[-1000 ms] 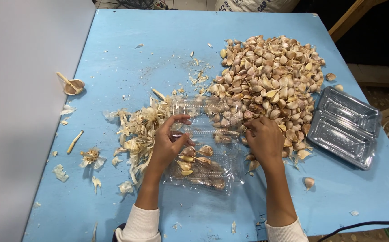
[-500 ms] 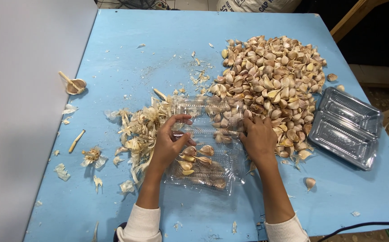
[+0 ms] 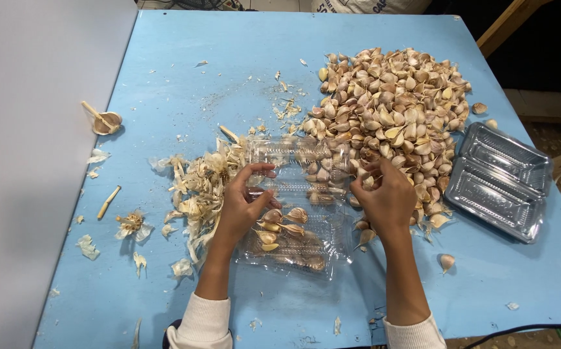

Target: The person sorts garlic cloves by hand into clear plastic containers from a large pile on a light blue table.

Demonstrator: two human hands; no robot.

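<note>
A clear plastic clamshell container [image 3: 322, 255] lies open on the blue table [image 3: 183, 58], with a few garlic cloves [image 3: 285, 226] in its near half. My left hand [image 3: 241, 210] grips the container at its middle fold, thumb and fingers pinching the plastic. My right hand [image 3: 389, 199] rests at the container's right side, against the near edge of a big pile of unpeeled garlic cloves [image 3: 390, 106]. Its fingers are curled around some cloves there. The container's far half [image 3: 287, 154] lies partly over the pile's edge.
A heap of dry garlic skins [image 3: 196, 190] lies left of my left hand. A stack of empty clear containers [image 3: 497, 181] sits at the right. A garlic root stub [image 3: 104, 121], a stem piece [image 3: 108, 201] and a lone clove [image 3: 446, 261] lie scattered. A grey wall [image 3: 28, 161] borders the left.
Both hands stay at the container. My right hand has shifted slightly along the pile's edge and its fingers have curled in more.
</note>
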